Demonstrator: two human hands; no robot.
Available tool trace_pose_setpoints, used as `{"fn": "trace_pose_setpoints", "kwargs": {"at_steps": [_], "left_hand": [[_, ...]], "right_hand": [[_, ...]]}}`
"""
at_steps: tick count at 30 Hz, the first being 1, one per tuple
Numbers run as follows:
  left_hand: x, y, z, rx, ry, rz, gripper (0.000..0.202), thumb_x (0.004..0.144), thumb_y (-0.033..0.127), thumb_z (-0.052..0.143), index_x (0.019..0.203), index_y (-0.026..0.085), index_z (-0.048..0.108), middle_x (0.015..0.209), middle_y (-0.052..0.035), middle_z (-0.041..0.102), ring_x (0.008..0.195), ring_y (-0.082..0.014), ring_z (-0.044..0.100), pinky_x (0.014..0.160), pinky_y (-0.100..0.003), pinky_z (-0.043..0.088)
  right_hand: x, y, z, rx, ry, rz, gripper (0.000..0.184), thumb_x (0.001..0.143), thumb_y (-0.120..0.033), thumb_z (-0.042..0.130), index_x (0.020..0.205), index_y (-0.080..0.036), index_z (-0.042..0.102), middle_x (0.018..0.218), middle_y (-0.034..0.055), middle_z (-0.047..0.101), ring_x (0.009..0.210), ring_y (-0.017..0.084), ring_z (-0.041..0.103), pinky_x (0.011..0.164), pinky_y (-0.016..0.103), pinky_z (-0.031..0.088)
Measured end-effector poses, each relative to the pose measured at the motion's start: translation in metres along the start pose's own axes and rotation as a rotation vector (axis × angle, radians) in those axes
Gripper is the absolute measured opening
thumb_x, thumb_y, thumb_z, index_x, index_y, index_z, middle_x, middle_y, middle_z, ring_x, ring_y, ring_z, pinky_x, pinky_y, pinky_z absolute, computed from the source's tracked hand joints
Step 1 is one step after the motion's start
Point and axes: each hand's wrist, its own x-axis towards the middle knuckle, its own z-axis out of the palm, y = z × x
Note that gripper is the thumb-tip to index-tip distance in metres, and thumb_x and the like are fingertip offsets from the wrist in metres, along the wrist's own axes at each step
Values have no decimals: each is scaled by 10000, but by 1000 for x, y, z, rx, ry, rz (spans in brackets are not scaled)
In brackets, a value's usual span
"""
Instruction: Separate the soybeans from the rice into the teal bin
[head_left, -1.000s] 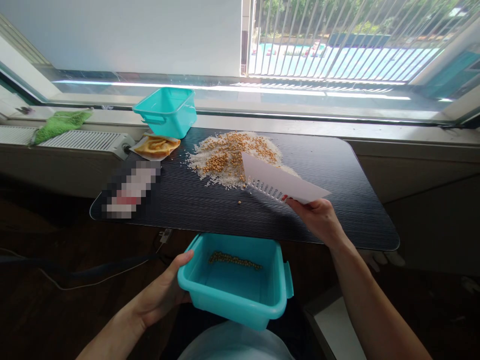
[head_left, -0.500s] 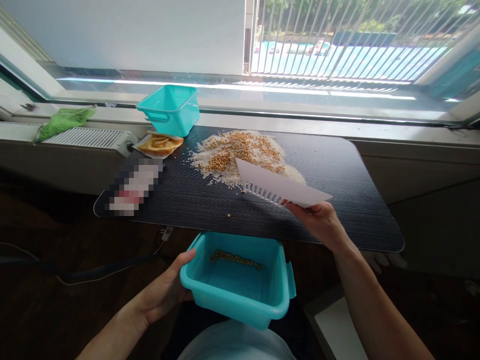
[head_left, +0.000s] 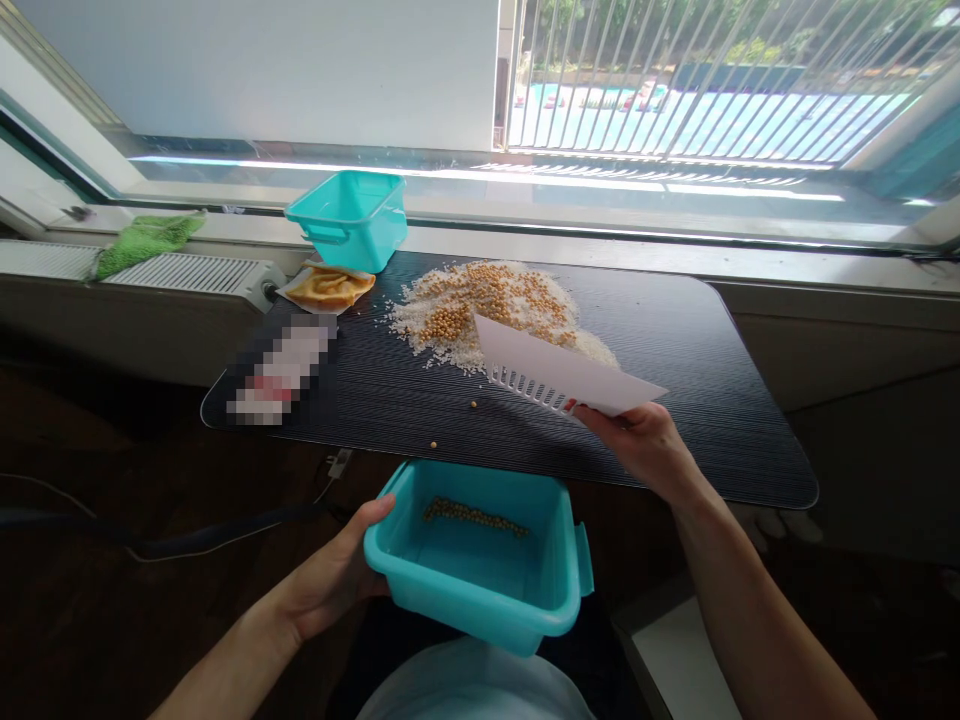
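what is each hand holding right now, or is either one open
Left hand: closed on the left side of the nearer turquoise bin.
Right hand: closed on the white slotted sheet.

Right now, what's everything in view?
table: one, black, centre
window: one, clear, behind
radiator: one, white, left
cloth: one, green, radiator
far bin: one, turquoise, far left
bundle: one, orange, by far bin
pixelated item: one, pale, table left
pile: one, white and tan, tabletop
stray grains: two, tan, near side
card: one, white, above table
near bin: one, turquoise, before table
inner grains: uncounted, brownish, near bin
left hand: one, holding near bin
right hand: one, holding card
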Motion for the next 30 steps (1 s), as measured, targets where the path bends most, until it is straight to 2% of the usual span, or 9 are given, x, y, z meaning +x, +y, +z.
{"fn": "trace_pose_setpoints", "kwargs": {"at_steps": [6,12,17,22,27,30], "left_hand": [[-8,2,-12,-17,76,17,681,805,618,515,1324,178,519,1106,-119,719,1052,-316,632,866,-419,494],[-21,2,-30,-56,132,88,660,812,591,533,1363,232,476,1215,-96,679,1087,-302,622,864,-400,501],[-24,3,-33,-57,140,86,690,813,610,516,1371,207,472,1247,-110,663,1117,-313,611,864,-398,503],[-25,4,-35,-74,103,93,730,802,594,550,1388,172,450,1170,-122,702,1081,-316,629,887,-418,497],[-25,2,-35,-87,112,97,723,821,586,528,1396,158,435,1159,-130,704,1087,-309,626,886,-411,496],[-26,0,-36,-80,117,107,725,828,579,523,1407,156,416,1166,-132,700,1110,-315,614,913,-429,485]], "right_hand": [[-4,0,25,-13,-111,-90,257,809,-350,643,980,-199,760,959,19,757,888,244,706,839,366,565],[8,-3,52,-75,-158,-160,242,838,-323,606,986,-205,756,969,21,755,892,250,701,794,348,569],[9,-17,54,-85,-296,-152,243,850,-332,592,982,-200,748,949,14,755,884,240,694,795,332,558],[-1,-28,56,-38,-471,-112,257,869,-363,568,982,-196,727,900,4,749,811,211,682,718,289,561],[2,-31,70,-46,-381,-181,258,877,-363,554,957,-190,728,897,21,743,833,216,679,754,298,546],[-1,-40,75,-67,-440,-214,259,901,-350,519,943,-192,720,866,23,734,762,186,668,684,261,537]]}}
